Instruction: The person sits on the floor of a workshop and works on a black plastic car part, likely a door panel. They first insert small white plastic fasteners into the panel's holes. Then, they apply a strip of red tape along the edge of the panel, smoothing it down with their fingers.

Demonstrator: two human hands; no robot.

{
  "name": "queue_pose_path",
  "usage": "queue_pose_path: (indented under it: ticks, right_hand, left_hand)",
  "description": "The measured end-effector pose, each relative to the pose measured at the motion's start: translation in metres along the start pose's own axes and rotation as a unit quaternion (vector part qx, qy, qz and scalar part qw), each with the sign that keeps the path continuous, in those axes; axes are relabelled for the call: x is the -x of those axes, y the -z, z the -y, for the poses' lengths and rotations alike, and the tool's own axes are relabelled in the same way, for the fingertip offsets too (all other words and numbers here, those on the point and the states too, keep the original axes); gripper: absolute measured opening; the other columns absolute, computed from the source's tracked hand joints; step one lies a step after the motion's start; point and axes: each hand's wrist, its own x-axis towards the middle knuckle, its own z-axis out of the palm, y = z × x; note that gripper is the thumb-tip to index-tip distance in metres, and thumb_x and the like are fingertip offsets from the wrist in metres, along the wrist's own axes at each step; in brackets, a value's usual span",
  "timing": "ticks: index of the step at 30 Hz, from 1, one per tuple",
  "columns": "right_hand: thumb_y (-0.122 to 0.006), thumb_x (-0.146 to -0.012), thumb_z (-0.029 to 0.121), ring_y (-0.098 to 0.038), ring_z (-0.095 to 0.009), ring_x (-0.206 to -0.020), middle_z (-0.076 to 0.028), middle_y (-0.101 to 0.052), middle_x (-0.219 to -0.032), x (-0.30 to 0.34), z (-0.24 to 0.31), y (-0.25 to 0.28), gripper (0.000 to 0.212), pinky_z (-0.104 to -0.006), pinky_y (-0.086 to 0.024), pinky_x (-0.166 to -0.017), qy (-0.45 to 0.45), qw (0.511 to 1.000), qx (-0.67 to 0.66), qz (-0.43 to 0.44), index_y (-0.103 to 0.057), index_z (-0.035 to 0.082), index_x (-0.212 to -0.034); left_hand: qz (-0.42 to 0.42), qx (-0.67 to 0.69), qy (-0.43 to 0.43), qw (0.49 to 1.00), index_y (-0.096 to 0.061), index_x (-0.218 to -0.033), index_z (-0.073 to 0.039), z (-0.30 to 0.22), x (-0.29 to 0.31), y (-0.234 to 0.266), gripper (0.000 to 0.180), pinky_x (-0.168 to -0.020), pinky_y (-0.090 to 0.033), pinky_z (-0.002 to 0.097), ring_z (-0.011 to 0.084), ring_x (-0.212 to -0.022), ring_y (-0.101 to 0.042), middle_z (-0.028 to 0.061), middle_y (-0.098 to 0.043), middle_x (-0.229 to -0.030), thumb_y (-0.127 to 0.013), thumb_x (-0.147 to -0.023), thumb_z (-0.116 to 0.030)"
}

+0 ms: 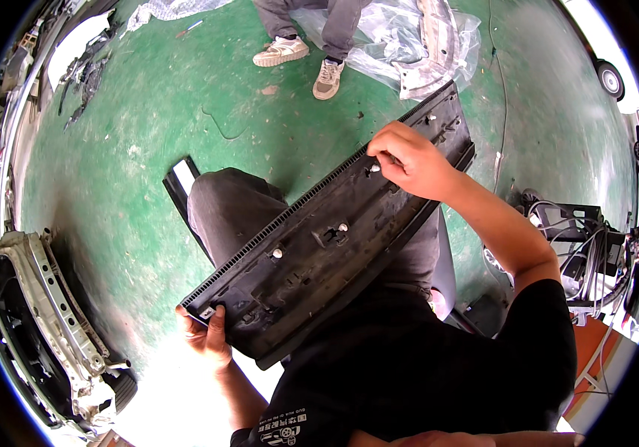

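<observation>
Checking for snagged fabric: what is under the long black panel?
Under the black panel are grey trouser legs: the left knee shows past its far edge, part of the right thigh past its near edge. Fabric it covers cannot be seen.

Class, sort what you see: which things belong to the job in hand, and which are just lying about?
In the job:
- long black panel
- its small white fittings
- left hand
- right hand

Lying about:
- clear plastic sheeting
- grey cables
- pale metal frame

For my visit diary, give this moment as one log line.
left hand: pinching black panel | right hand: near white clip | black panel: slanted over legs
</observation>
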Motion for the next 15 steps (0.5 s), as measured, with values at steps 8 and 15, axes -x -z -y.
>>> queue_pose_path:
  ticks: [8,15]
  right_hand:
    - [-0.086,-0.090,0.003,-0.069,-0.031,-0.096,-0.010,-0.070,-0.103,-0.022,0.009,-0.003,0.018,-0.0434,-0.058,-0.083,0.083,0.993,0.076,0.020,-0.076,0.006,-0.104]
    - [-0.071,-0.086,-0.010,-0.064,-0.033,-0.087,-0.013,-0.059,-0.097,-0.028,0.042,0.002,0.021,-0.0428,-0.053,-0.075,0.057,0.990,0.014,0.126,-0.058,0.002,-0.099]
  left_hand:
    - [-0.001,-0.125,0.019,0.992,-0.066,-0.127,-0.003,-0.017,-0.004,-0.007,0.037,-0.105,-0.051,0.0348,0.0179,-0.109,-0.067,0.0063,-0.073,-0.118,-0.077,-0.093,0.006]
    - [0.076,-0.025,-0.038,0.996,-0.067,-0.126,-0.003,-0.022,-0.014,-0.020,0.039,-0.104,-0.052,0.0321,0.0154,-0.114,-0.068,0.0061,-0.071,-0.122,-0.074,-0.095,0.020]
